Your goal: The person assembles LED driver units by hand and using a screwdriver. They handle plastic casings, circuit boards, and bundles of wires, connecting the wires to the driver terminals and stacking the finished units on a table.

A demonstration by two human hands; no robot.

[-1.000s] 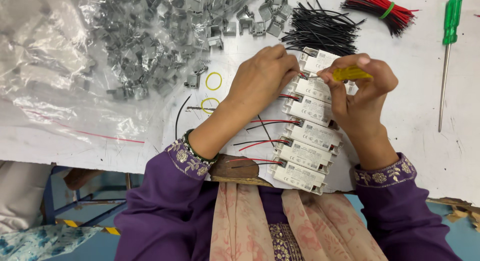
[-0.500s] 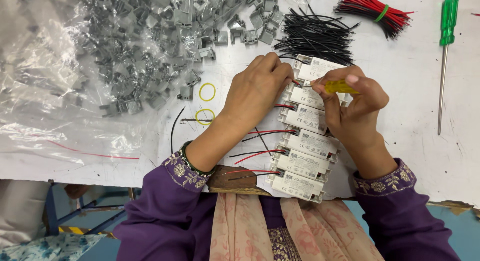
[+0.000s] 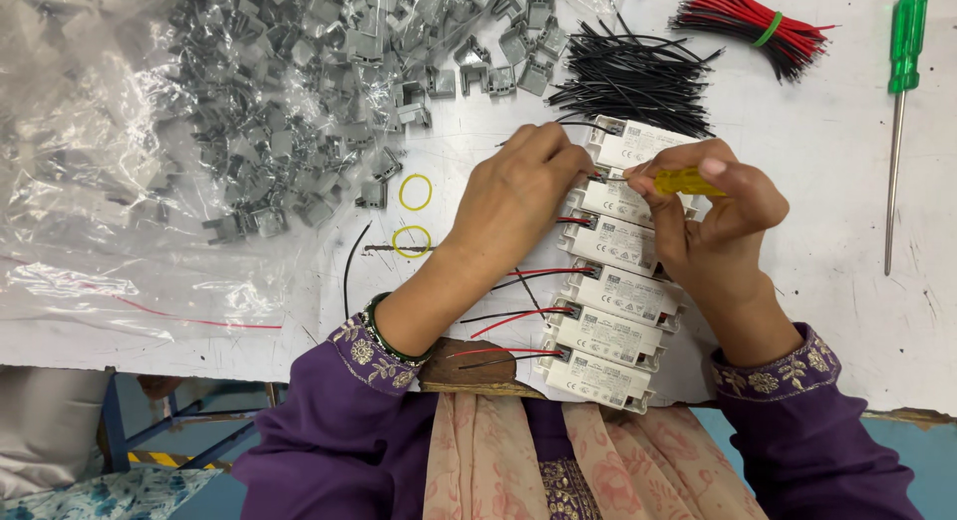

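A slanted row of several white box-shaped power modules lies on the white table, most with red and black wires sticking out to the left. My left hand rests on the upper modules and pinches a wire at the end of the second one. My right hand grips a small yellow-handled screwdriver, its tip at that same module's terminal.
A pile of grey plastic clips spreads over clear plastic bags at the left. A bundle of black wires and a banded bundle of red wires lie at the back. A green-handled screwdriver lies at right. Two yellow rubber bands sit near my left wrist.
Both hands stayed on the upper modules, with small shifts of the fingers and screwdriver. The view shifted slightly.
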